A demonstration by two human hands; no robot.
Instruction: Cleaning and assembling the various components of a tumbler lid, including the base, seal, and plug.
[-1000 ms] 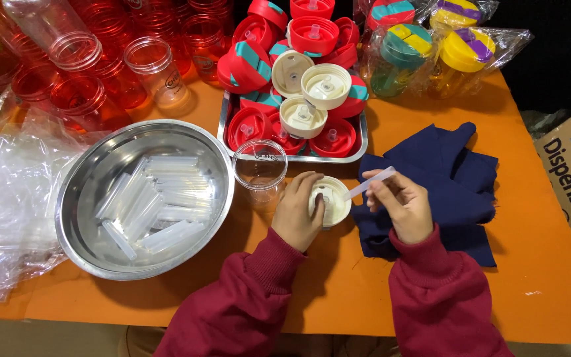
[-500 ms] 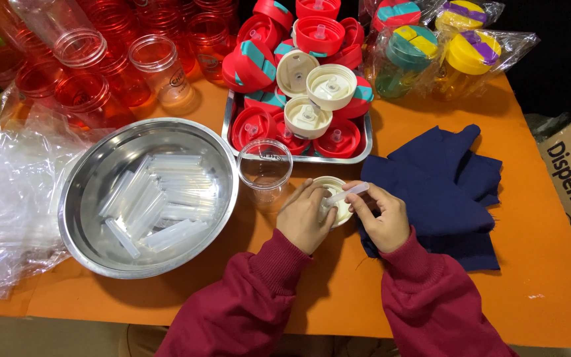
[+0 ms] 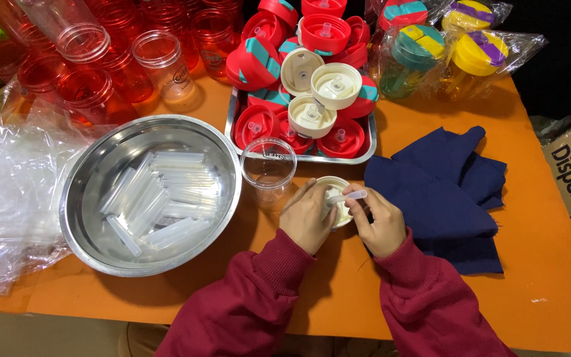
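Your work surface is an orange table (image 3: 543,277), with crumpled clear plastic bags (image 3: 8,192) spread along the left of the frame. A large steel bowl (image 3: 87,198) sits at centre left and holds a loose heap of clear plastic tubes (image 3: 156,198), likely kept there for easy reach. A folded navy cloth (image 3: 444,192) lies at centre right. A steel tray (image 3: 368,142) at upper centre carries red and cream lids (image 3: 325,79), most lying underside up, apparently as stock. Red and clear jars (image 3: 87,73) stand at upper left; one clear cup (image 3: 267,162) stands just below the tray. Your left hand (image 3: 306,221) rests against the left side of a cream lid (image 3: 333,198) at centre frame, fingers curled around its rim and clamped on it, apparently to steady it. Your right hand (image 3: 381,221) pinches a short clear tube (image 3: 346,196) between thumb and forefinger, fingertips closed on its right end. The tube lies across the top of the lid, its free end over the lid's middle, between the two hands.
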